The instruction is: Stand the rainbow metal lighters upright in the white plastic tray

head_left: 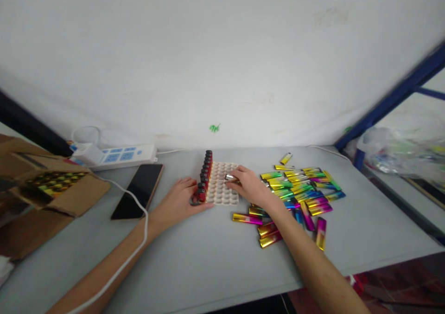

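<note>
A cream tray with rows of round holes (pixel 222 198) lies on the table. Along its left edge stands a row of red lighters with black tops (pixel 205 177). My left hand (pixel 182 194) grips that left side, fingers bent beside the row and thumb along the tray's near corner. A dark ring-shaped thing shows by this thumb, too small to name. Over the tray's right half, my right hand (pixel 248 184) is closed on a shiny metallic lighter case (pixel 230 177); only its silvery end shows. Loose lighter cases (pixel 295 189) in yellow, green, blue and magenta lie spread right of the tray, partly behind my right forearm.
At the left, an open cardboard box (pixel 83 191) holds yellow-and-black pieces. A phone (pixel 139 191) lies between box and left hand, with a white power strip (pixel 125 156) behind it. A white cable (pixel 146 226) crosses my left forearm. Plastic bags (pixel 392 147) sit beyond a blue frame (pixel 396 93).
</note>
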